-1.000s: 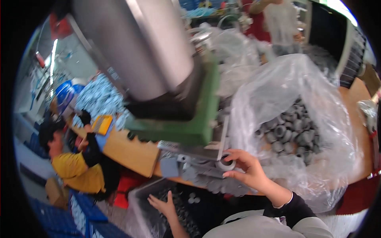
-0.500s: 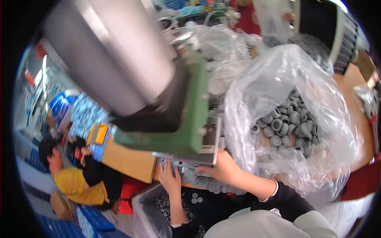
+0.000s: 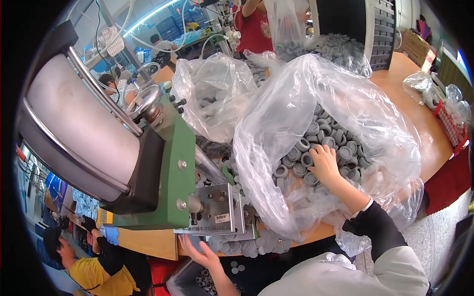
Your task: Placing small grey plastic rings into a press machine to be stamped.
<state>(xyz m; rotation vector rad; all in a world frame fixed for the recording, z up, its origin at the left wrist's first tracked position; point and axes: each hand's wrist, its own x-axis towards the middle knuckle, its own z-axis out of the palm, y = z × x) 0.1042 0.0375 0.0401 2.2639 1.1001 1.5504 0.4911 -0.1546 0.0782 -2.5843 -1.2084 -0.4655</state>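
My right hand [image 3: 327, 167] reaches into a large clear plastic bag [image 3: 276, 106] lying open on its side, fingers apart over the heap of grey round caps [image 3: 298, 170]. Its fingertips rest against the nearest caps, and none is seen lifted. My left hand [image 3: 201, 255] is open with fingers spread, just below the front edge of the metal fixture [image 3: 210, 212] on a green press [image 3: 175, 172]. Nothing shows in it. Flat grey discs [image 3: 249, 245] lie in a pile at the table edge, right beside the fixture.
A large metal cylinder [image 3: 89, 123] tops the press at left. A second clear bag [image 3: 212, 89] lies behind. Below the table edge stands a plastic-lined bin [image 3: 180, 286] holding grey rings. A red basket [image 3: 450, 126] is at far right. A person in yellow [image 3: 101, 274] sits at lower left.
The view has swung, so the press now appears farther left. My right hand has left the fixture's front and moved right into the bag of caps. My left hand stays below the fixture.
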